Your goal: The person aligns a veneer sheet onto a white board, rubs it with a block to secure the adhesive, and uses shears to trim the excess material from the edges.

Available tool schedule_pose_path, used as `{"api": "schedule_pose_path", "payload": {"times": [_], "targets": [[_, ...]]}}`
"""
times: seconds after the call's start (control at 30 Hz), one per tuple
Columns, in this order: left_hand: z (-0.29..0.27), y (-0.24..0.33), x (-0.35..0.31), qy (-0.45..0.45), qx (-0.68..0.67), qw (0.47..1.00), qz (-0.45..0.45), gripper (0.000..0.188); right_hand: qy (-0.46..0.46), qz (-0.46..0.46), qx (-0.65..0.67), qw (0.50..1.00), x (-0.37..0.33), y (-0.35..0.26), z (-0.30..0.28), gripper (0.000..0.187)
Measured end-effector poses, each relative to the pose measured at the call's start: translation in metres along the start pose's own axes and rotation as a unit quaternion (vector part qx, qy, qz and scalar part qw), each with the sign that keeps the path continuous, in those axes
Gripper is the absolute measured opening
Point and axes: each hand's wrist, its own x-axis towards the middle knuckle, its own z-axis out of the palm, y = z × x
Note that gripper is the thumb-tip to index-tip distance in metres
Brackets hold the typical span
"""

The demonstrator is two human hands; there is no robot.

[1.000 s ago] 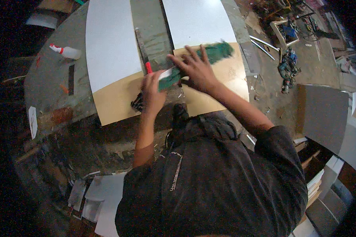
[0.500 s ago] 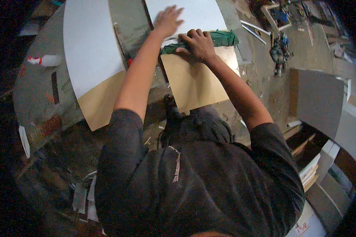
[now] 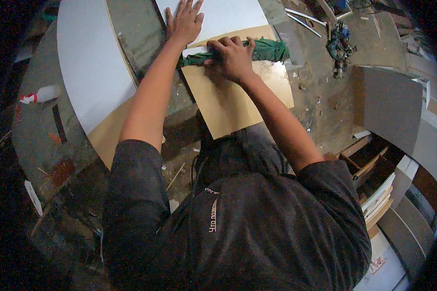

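Note:
A long panel lies in front of me, white point(image 3: 233, 18) on its far part and tan point(image 3: 228, 109) on its near part. Across it stretches a long bundle wrapped in green cloth point(image 3: 271, 50); what is inside I cannot make out. My right hand point(image 3: 232, 58) is closed over the middle of this bundle, thumb on the near side. A bit of white point(image 3: 195, 51) shows at the bundle's left end. Fingers spread, my left hand point(image 3: 185, 24) lies flat near the left edge of the white part, beyond the bundle.
Left of my arm rests a second panel point(image 3: 90, 63), white with a tan near end. A white bottle with a red cap point(image 3: 44, 93) lies farther left. At right are thin white strips point(image 3: 306, 22), a dark tangled tool point(image 3: 340, 48) and a large grey box-like piece point(image 3: 391, 104).
My left hand has come down flat with spread fingers. A tan strip now shows between the green bundle and the white part. My right hand stays on the bundle. The whole view has shifted.

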Motion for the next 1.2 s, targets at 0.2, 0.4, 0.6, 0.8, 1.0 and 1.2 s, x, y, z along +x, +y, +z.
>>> {"api": "schedule_pose_path", "payload": {"times": [0.2,0.4,0.6,0.8,1.0,1.2], "targets": [[-0.016,-0.001,-0.003,-0.024,-0.033,0.999,-0.032,0.060,-0.194,-0.009,-0.012,0.981,-0.076,-0.022,-0.032,0.038],[-0.007,-0.003,-0.004,-0.015,-0.029,0.999,-0.029,0.059,-0.181,-0.016,0.039,0.983,-0.085,-0.012,-0.024,0.039],[-0.009,-0.009,-0.005,-0.003,-0.095,0.995,-0.020,0.051,-0.131,0.072,-0.029,0.988,-0.072,0.003,-0.014,0.042],[0.004,0.006,0.008,0.013,-0.090,0.996,-0.020,0.052,0.007,0.284,-0.017,0.959,-0.010,0.087,-0.041,0.054],[0.023,-0.029,-0.003,0.128,-0.104,0.966,-0.200,0.057,-0.072,0.237,0.032,0.968,-0.060,-0.041,0.013,0.051],[0.004,-0.017,0.001,0.105,-0.039,0.976,-0.186,0.057,0.014,0.346,-0.027,0.938,-0.027,0.096,-0.049,0.055]]}}
